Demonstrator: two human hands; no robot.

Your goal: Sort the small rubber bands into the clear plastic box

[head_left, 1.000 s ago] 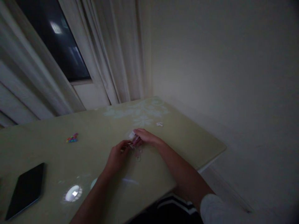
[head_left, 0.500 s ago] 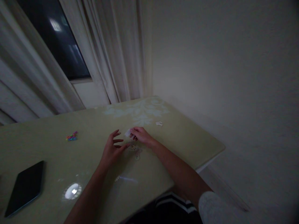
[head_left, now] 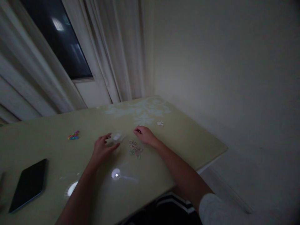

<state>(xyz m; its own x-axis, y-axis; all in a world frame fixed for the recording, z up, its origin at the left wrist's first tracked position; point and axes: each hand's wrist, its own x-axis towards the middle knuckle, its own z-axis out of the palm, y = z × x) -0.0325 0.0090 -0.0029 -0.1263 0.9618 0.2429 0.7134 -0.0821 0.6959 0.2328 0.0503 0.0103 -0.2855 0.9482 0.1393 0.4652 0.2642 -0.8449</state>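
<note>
My left hand (head_left: 102, 149) has its thumb and fingers spread, with the fingertips at the left edge of a small clear plastic bag (head_left: 117, 137) that has a white patch. My right hand (head_left: 144, 135) is closed in a pinch to the right of the bag. A small pale glint shows at its fingers, but I cannot make out what they hold. Between and just below the hands lies a loose pile of small pale-coloured rings (head_left: 133, 147), several with pinkish or greenish tints.
Small white pieces (head_left: 160, 123) lie beyond my right hand. A cluster of bright multicoloured small pieces (head_left: 73, 135) sits to the left. A dark flat tablet-like object (head_left: 29, 184) rests near the left side of the glossy table (head_left: 187, 140). Lamp reflections show on its surface.
The bag, earlier in my right hand, now lies left of it beside my left hand. The ring pile shows larger and more spread. My left hand has moved left.
</note>
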